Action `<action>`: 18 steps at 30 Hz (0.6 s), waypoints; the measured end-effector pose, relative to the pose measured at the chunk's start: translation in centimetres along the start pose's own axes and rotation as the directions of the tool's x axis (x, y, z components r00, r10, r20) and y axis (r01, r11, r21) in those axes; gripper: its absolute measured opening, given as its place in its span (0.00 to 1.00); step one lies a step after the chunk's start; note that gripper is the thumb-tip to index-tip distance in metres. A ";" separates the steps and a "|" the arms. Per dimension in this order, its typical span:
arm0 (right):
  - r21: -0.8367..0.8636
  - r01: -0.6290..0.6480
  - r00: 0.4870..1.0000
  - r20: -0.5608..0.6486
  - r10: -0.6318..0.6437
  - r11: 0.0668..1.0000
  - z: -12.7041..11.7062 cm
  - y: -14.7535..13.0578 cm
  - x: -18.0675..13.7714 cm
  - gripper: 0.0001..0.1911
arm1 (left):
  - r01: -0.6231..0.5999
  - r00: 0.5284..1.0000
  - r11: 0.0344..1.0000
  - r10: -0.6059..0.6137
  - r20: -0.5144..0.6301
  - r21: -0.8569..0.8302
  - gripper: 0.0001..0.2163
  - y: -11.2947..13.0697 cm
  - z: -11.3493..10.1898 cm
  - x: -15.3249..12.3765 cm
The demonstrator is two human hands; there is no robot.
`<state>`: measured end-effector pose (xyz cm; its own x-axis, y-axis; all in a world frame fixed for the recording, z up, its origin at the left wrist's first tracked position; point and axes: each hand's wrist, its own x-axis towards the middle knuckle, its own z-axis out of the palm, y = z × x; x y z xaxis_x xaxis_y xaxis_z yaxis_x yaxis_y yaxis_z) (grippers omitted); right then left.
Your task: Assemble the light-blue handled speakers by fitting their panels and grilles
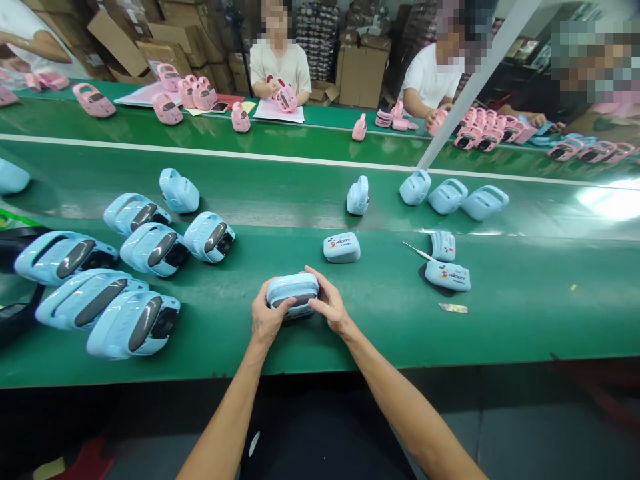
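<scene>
Clearly, both hands are busy with one blue case [293, 285]: the fingers of the left hand [265, 317] and of the right hand [331, 305] grasp it from its two ends, thumbs on the side facing the person, by the dark panel [302, 301]. It is at the near side of the bench [380, 333]; from where I stand, I can't tell whether its underside touches.

I'd guess it is light, a stiff plastic shell, and that its gloss makes it a bit slippery. The panel looks easier to scratch than the rest, so the rounded ends seem the safer hold.

On the person's side of the case, the bench edge runs near, so a slip that way could end on the floor. To the case's left, a cluster of similar cases [157, 249] stands close together, easy to knock. Beyond the case and a little right sits a printed block [341, 247]. The roomiest stretch seems directly right of the case, short of the screwdriver [424, 254].
</scene>
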<state>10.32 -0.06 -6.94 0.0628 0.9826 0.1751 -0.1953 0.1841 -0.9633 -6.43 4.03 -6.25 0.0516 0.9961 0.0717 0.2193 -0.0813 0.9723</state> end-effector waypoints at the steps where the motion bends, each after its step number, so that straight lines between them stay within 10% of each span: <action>1: -0.096 0.022 0.998 -0.061 -0.028 0.995 0.5 -0.2 0.1 0.35 | -0.033 0.999 0.999 0.034 -0.039 0.027 0.32 -0.1 0.2 -0.1; 7: -0.569 -0.090 0.940 -0.319 -0.119 0.817 3.1 -0.5 1.7 0.33 | -0.080 0.977 0.994 0.094 -0.192 0.077 0.32 -0.2 1.4 0.0; 18: -0.616 -0.156 0.889 -0.428 -0.162 0.772 3.4 0.3 2.8 0.31 | 0.042 0.935 0.997 -0.014 -0.354 0.071 0.27 0.6 2.3 1.2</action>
<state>7.11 2.81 -6.01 0.5067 0.8324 0.2245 0.4426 -0.0277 -0.8963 -4.01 5.13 -6.06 -0.2994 0.9449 0.1323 0.2898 -0.0421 0.9561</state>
